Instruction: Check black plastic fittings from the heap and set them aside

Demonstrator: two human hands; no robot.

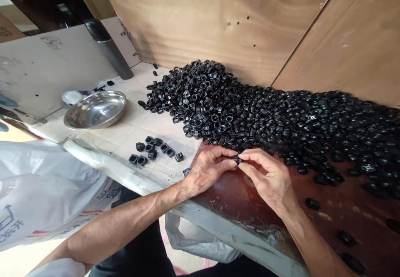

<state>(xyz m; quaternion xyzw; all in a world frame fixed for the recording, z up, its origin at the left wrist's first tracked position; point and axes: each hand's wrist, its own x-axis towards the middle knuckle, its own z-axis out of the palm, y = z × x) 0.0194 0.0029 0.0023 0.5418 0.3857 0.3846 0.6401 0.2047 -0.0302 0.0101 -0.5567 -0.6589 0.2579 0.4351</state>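
Lower centre: left hand and right hand pinch one part; uneven pressure could flick it into pile.

ring parts: glossy plastic | bowl: shiny smooth metal | back panel: grained wood

Black parts, reddish-brown board, silver bowl, tan wood-grained panel

Over at the bench, the left hand and right hand pinch one small black part between their fingertips. Beyond them, a great heap of black pieces spreads along the wooden wall; a shiny bowl sits off left, near a dark bottle.
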